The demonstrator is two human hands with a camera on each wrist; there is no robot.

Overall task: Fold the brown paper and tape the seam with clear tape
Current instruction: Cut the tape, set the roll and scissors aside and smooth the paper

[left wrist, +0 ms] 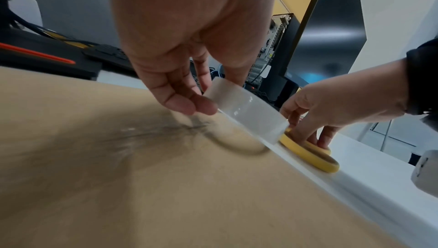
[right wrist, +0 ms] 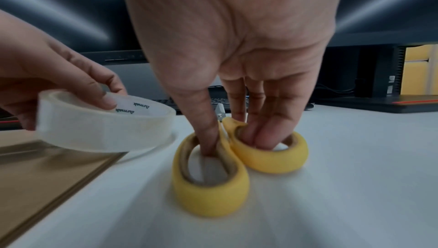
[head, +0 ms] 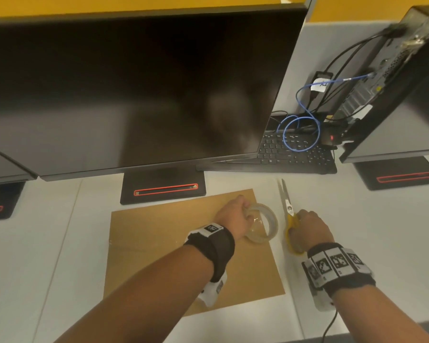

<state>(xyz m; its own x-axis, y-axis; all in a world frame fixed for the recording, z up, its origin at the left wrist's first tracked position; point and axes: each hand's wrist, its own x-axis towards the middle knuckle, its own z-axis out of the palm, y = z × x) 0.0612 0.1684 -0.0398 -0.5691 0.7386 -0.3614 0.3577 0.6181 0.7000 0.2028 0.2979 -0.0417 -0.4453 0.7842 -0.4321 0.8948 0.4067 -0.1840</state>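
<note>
Both forearms reach in from below; the left hand (head: 235, 216) pinches a clear ring-shaped tape roll (head: 261, 224) tilted above the right edge of the flat brown paper sheet (head: 159, 243), presumably ready for the seam; the right hand (right wrist: 237, 64) has thumb and fingers threaded through yellow-handled steel scissors (right wrist: 237, 158) lying on the white desk (head: 357, 219), likely to cut tape.

Bare white desk (head: 357, 231) lies right of the scissors (head: 286, 204); monitor base (head: 162, 185) and keyboard (head: 295, 154) block behind
</note>
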